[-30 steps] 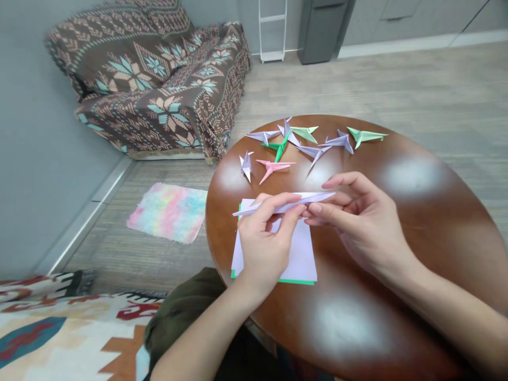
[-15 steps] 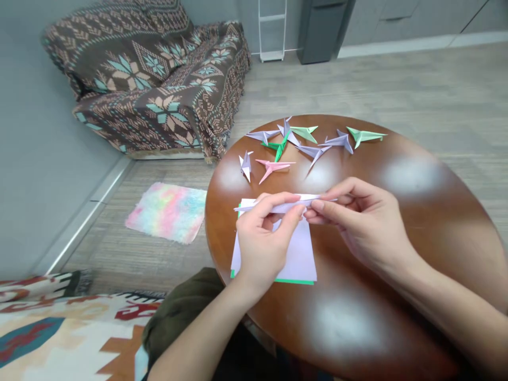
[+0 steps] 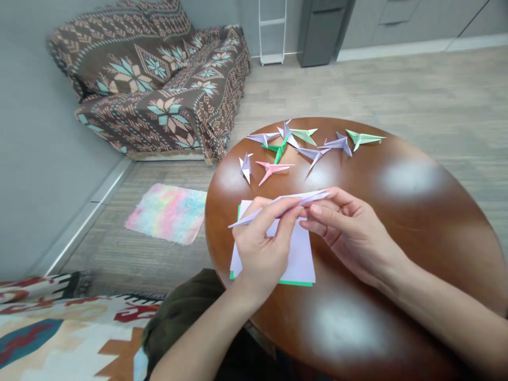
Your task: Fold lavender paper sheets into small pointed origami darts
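Observation:
A long, narrow piece of folded lilac paper (image 3: 313, 197) slants across both hands above the table, its left tip poking out past my left knuckles. My left hand (image 3: 264, 241) pinches it near the middle between thumb and forefinger. At its right end is my right hand (image 3: 353, 227), with the fingers bent around that end and the thumb close to the left fingertips. My right fingertips are partly hidden by the paper. Under my left hand lies a stack of square paper sheets (image 3: 299, 259), lilac on top with a green edge showing below.
Several folded paper cranes lie on the far side of the round brown table (image 3: 397, 227), among them a pink crane (image 3: 272, 169), a dark green crane (image 3: 280, 151) and a light green crane (image 3: 363, 138). Beyond stand a covered sofa (image 3: 170, 100) and a pastel rug (image 3: 169, 214).
The folded paper has tilted, its right end higher and its left tip lower. My right hand has turned slightly, and its fingers have shifted along the paper's right end.

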`<state>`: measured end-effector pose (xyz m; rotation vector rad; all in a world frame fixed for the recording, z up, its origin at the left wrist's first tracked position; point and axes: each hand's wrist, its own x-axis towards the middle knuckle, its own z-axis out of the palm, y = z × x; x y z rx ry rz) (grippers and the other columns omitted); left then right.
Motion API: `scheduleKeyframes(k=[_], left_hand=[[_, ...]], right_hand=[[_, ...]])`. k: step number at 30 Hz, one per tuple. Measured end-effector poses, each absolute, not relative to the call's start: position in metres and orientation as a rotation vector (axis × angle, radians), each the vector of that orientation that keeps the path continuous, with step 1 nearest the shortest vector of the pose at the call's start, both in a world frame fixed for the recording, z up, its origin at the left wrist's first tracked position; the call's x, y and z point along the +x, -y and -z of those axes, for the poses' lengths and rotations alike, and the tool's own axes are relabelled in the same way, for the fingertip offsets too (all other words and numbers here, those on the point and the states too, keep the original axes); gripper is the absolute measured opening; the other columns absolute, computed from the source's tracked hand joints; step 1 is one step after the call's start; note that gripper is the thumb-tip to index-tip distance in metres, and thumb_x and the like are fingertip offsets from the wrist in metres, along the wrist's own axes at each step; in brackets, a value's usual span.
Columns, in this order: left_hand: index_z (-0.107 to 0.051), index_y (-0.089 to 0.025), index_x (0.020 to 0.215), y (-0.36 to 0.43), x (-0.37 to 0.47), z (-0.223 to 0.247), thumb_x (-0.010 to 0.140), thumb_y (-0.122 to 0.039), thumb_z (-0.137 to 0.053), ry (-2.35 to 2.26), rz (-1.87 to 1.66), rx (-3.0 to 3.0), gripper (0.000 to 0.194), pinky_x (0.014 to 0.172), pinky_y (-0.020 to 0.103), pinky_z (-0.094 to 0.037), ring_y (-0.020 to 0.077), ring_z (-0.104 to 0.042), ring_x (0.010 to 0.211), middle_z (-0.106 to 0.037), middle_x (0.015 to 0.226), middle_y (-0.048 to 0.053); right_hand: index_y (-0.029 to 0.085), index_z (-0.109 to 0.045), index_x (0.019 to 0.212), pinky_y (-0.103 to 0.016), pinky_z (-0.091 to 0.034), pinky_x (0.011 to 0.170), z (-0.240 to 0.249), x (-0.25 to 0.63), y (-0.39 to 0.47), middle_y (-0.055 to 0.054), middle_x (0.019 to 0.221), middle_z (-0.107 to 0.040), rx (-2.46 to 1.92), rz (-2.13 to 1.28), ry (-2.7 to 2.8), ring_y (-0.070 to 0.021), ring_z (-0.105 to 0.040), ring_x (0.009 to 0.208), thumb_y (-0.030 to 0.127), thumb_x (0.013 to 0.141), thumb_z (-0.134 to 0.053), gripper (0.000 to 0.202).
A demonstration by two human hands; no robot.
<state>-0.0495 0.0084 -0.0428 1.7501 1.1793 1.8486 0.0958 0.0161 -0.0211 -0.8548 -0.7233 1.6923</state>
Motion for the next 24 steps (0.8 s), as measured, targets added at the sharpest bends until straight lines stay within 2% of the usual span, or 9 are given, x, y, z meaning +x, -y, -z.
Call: scheduleKeyframes(k=[3, 5, 7, 9, 10, 12, 17, 21, 24], left_hand=[[-0.074, -0.024, 0.119, -0.007, -0.049, 0.045, 0.087, -0.013, -0.077, -1.149, -1.816, 1.842, 0.034, 0.081, 0.023, -0.057, 0.0124, -0.072, 0.086, -0.077, 0.097, 0.000], [-0.064, -0.027, 0.136, -0.008, -0.053, 0.045, 0.090, -0.026, -0.076, -1.132, -1.758, 1.864, 0.048, 0.092, 0.030, -0.058, 0.0193, -0.072, 0.107, -0.074, 0.120, 0.006], [-0.051, -0.030, 0.149, -0.012, -0.062, 0.044, 0.093, -0.040, -0.071, -1.144, -1.739, 1.804, 0.060, 0.107, 0.040, -0.053, 0.0275, -0.061, 0.131, -0.061, 0.145, 0.010], [-0.044, -0.031, 0.151, -0.019, -0.073, 0.041, 0.097, -0.043, -0.063, -1.199, -1.823, 1.651, 0.059, 0.118, 0.045, -0.044, 0.0284, -0.048, 0.145, -0.050, 0.154, 0.010], [-0.050, -0.029, 0.144, -0.023, -0.078, 0.039, 0.096, -0.040, -0.065, -1.219, -1.839, 1.641, 0.051, 0.119, 0.044, -0.042, 0.0273, -0.049, 0.144, -0.052, 0.152, 0.009], [-0.057, -0.026, 0.133, -0.028, -0.085, 0.036, 0.095, -0.033, -0.068, -1.146, -1.740, 1.639, 0.040, 0.115, 0.042, -0.046, 0.0240, -0.060, 0.132, -0.062, 0.138, 0.008], [-0.067, -0.023, 0.113, -0.025, -0.080, 0.033, 0.090, -0.027, -0.074, -0.961, -1.179, 1.675, 0.024, 0.101, 0.035, -0.057, 0.0217, -0.073, 0.109, -0.075, 0.114, 0.005], [-0.072, -0.020, 0.101, -0.021, -0.074, 0.033, 0.085, -0.025, -0.080, -0.982, -1.159, 1.503, 0.019, 0.083, 0.027, -0.061, 0.0186, -0.077, 0.088, -0.079, 0.094, 0.003], [-0.074, -0.019, 0.097, -0.021, -0.075, 0.032, 0.081, -0.022, -0.082, -1.011, -1.161, 1.401, 0.018, 0.079, 0.025, -0.060, 0.0181, -0.078, 0.086, -0.080, 0.089, 0.002]], right_hand=[[0.018, -0.076, 0.082, -0.014, -0.061, 0.065, 0.021, 0.098, -0.020, 0.000, 0.075, -0.078, -0.862, -1.667, 0.708, -0.0083, -0.073, 0.068, 0.020, 0.078, -0.088, 0.012], [0.017, -0.076, 0.076, -0.013, -0.056, 0.057, 0.021, 0.102, -0.025, 0.001, 0.067, -0.073, -0.886, -1.598, 0.731, -0.0063, -0.066, 0.060, 0.021, 0.079, -0.087, 0.013], [0.017, -0.075, 0.073, -0.014, -0.052, 0.053, 0.023, 0.107, -0.032, 0.002, 0.063, -0.069, -0.923, -1.465, 0.750, -0.0063, -0.062, 0.056, 0.022, 0.078, -0.088, 0.015], [0.018, -0.076, 0.075, -0.017, -0.050, 0.052, 0.025, 0.111, -0.036, 0.002, 0.065, -0.070, -0.962, -1.300, 0.828, -0.0076, -0.062, 0.057, 0.020, 0.074, -0.089, 0.014], [0.019, -0.076, 0.076, -0.018, -0.050, 0.053, 0.026, 0.113, -0.037, 0.002, 0.066, -0.071, -0.982, -1.251, 0.886, -0.0082, -0.062, 0.057, 0.019, 0.075, -0.089, 0.013], [0.020, -0.076, 0.077, -0.019, -0.049, 0.054, 0.028, 0.114, -0.037, 0.002, 0.066, -0.071, -1.017, -1.209, 1.012, -0.0085, -0.061, 0.057, 0.019, 0.076, -0.088, 0.012], [0.020, -0.076, 0.078, -0.021, -0.048, 0.053, 0.030, 0.113, -0.032, 0.001, 0.065, -0.070, -1.033, -1.345, 1.220, -0.0104, -0.060, 0.057, 0.023, 0.075, -0.090, 0.014], [0.020, -0.075, 0.074, -0.021, -0.048, 0.049, 0.029, 0.110, -0.031, 0.001, 0.066, -0.070, -1.005, -1.360, 1.259, -0.0097, -0.058, 0.054, 0.027, 0.077, -0.089, 0.016], [0.019, -0.077, 0.076, -0.021, -0.049, 0.048, 0.028, 0.109, -0.030, 0.000, 0.067, -0.071, -1.033, -1.309, 1.301, -0.0095, -0.058, 0.053, 0.028, 0.074, -0.091, 0.016]])
